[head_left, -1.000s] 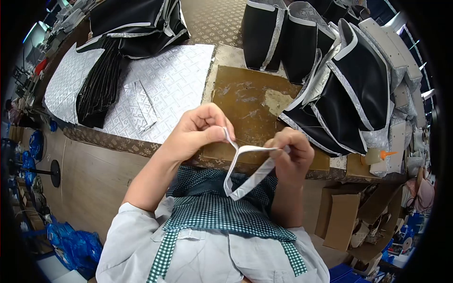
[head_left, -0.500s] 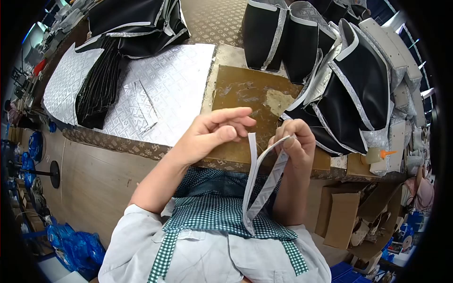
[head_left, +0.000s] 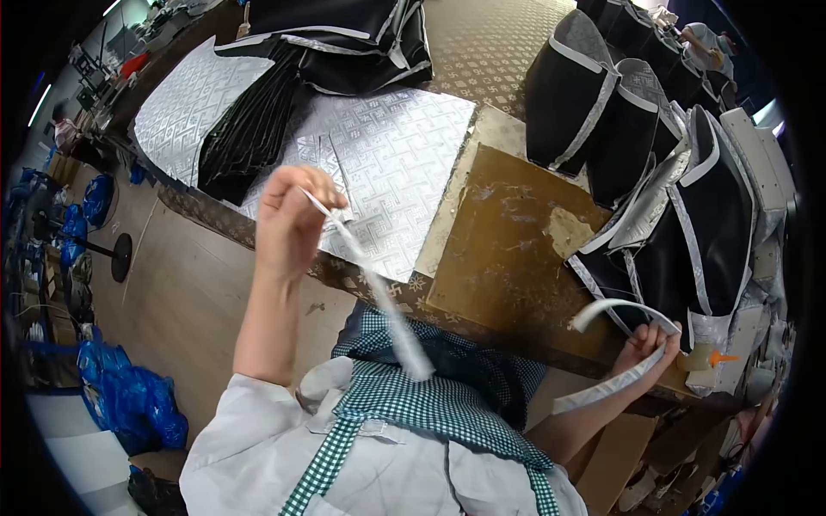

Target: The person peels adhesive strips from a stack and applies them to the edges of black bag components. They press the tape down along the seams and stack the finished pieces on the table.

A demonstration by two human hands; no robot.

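Note:
My left hand (head_left: 297, 211) is raised at the table's front edge, fingers pinched on one end of a narrow white strip (head_left: 379, 292). The strip slants down over my checked apron, its lower end blurred. Farther right, my right hand (head_left: 647, 354) is closed around a second pale strip (head_left: 609, 384), which bends in a loop above and below the fingers. Behind my left hand lies a silvery patterned sheet (head_left: 404, 146) with a few thin strips on it. Near my right hand stand black pieces with pale edging (head_left: 714, 232).
A brown board (head_left: 508, 232) lies on the table between my hands. Stacked black panels (head_left: 249, 138) stand at the left. A small bottle with an orange tip (head_left: 705, 357) is at the right, above a cardboard box (head_left: 615, 460). Another person (head_left: 710, 52) is at the far right.
My hands have moved apart. The left, earlier loosely open beside the strips, now pinches one strip farther left. My right hand has moved right and down, keeping the other. The view has shifted.

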